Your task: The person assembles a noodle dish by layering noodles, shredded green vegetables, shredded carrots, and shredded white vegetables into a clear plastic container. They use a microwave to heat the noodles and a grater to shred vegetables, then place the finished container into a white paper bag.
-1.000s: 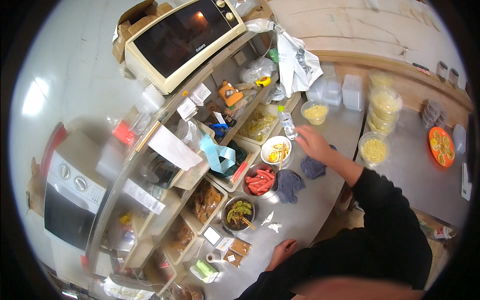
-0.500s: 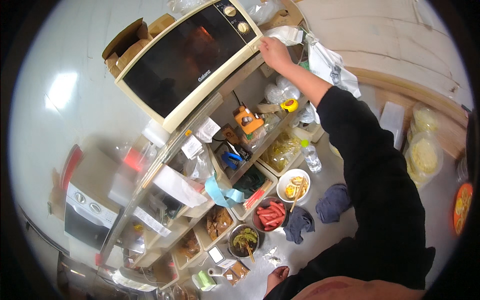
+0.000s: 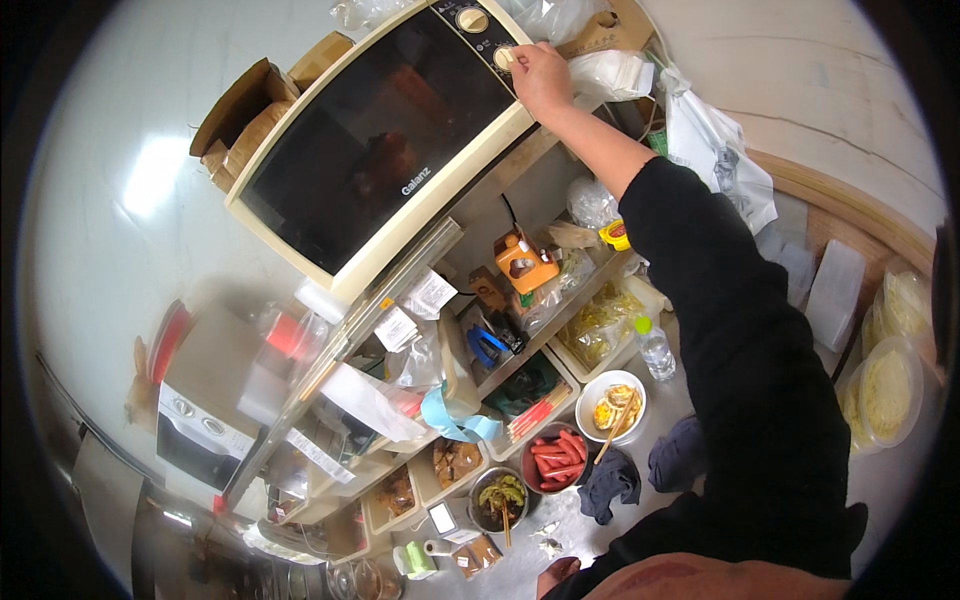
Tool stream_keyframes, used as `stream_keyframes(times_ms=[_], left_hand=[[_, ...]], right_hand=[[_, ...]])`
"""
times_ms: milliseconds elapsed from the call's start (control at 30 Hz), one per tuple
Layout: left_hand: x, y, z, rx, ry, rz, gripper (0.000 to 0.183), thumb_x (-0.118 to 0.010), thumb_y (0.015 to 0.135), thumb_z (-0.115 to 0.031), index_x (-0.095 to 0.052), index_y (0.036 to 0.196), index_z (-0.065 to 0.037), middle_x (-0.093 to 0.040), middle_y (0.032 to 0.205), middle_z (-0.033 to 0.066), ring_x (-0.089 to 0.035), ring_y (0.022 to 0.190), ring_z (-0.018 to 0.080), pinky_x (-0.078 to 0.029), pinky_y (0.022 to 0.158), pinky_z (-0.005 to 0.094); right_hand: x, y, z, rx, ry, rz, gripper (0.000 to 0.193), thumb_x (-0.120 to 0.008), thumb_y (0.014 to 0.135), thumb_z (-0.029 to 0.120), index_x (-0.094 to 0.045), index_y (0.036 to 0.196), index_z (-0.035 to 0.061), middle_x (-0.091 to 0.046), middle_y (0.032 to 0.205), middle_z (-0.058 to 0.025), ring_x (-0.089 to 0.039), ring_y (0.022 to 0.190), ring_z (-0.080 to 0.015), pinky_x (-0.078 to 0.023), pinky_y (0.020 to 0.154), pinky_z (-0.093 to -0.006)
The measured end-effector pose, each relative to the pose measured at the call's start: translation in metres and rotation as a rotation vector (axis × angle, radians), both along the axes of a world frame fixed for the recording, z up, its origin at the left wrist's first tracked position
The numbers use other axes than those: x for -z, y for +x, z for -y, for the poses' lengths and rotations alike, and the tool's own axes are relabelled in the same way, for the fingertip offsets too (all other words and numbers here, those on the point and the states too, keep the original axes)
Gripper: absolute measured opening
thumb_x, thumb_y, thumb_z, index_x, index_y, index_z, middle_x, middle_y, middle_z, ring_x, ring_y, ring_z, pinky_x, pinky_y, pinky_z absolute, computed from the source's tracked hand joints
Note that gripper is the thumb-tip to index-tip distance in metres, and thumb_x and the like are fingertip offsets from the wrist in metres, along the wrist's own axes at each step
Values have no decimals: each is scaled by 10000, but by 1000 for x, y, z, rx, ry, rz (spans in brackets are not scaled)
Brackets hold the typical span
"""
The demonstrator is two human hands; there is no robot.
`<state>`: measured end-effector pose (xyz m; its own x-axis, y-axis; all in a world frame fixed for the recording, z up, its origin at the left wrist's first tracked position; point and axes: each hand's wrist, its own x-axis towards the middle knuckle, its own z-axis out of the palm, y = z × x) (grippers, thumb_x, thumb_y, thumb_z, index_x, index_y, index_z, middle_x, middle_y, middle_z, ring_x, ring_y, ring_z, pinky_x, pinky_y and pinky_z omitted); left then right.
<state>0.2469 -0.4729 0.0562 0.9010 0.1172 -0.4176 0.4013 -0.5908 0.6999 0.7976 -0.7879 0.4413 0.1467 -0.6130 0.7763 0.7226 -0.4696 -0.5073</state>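
My right hand [image 3: 541, 80] reaches up to the cream microwave [image 3: 290, 255], its fingers closed on the lower round control knob [image 3: 505, 57]. A second knob [image 3: 472, 20] sits above it. The dark door [image 3: 350, 140] is closed; a dim reddish-brown shape shows behind or on the glass. My left hand [image 3: 560, 572] is low at the picture's edge, over the counter near a small brown packet [image 3: 478, 556]. Its fingers look curled in, with nothing visible in them; most of that hand is cut off.
Below the microwave are shelves with an orange box [image 3: 527, 264] and a blue stapler [image 3: 487, 346]. On the counter stand a bowl of red sausages [image 3: 558, 458], a white bowl with chopsticks [image 3: 590, 392], a pot of greens [image 3: 498, 500], a water bottle [image 3: 655, 350] and dark cloths [image 3: 610, 484].
My right hand has moved from the microwave's lower front corner up to the lower knob. The orange glow behind the door has faded. The view has shifted slightly.
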Motion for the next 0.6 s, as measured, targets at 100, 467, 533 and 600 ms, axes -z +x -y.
stream_keyframes(times_ms=[100,467,533,600], left_hand=[[4,7,4,-2,-5,-33,331,-637,886,-207,-624,1108,38,-673,996,211,-641,966,278,-484,854,356],[12,17,8,15,-17,-99,329,-635,889,-213,-627,1106,34,-676,989,206,-645,958,273,-487,849,351],[12,17,8,17,-19,-105,329,-635,890,-215,-627,1106,33,-677,988,205,-646,957,272,-487,849,350],[13,17,8,18,-20,-108,329,-635,890,-216,-628,1106,33,-677,987,204,-646,955,271,-488,848,349]], right_hand=[[3,1,1,79,-41,60,137,-686,783,96,-674,905,34,-627,847,-105,-647,765,-257,-521,712,-350],[3,-4,4,-54,-60,15,124,-633,807,119,-682,906,62,-606,931,-136,-587,902,-337,-475,802,-428],[3,-5,3,-49,-61,18,121,-634,808,122,-683,902,64,-605,926,-135,-587,903,-336,-475,801,-429],[3,-5,3,-54,-53,19,120,-636,809,125,-685,903,68,-604,922,-134,-587,905,-335,-475,801,-429]])
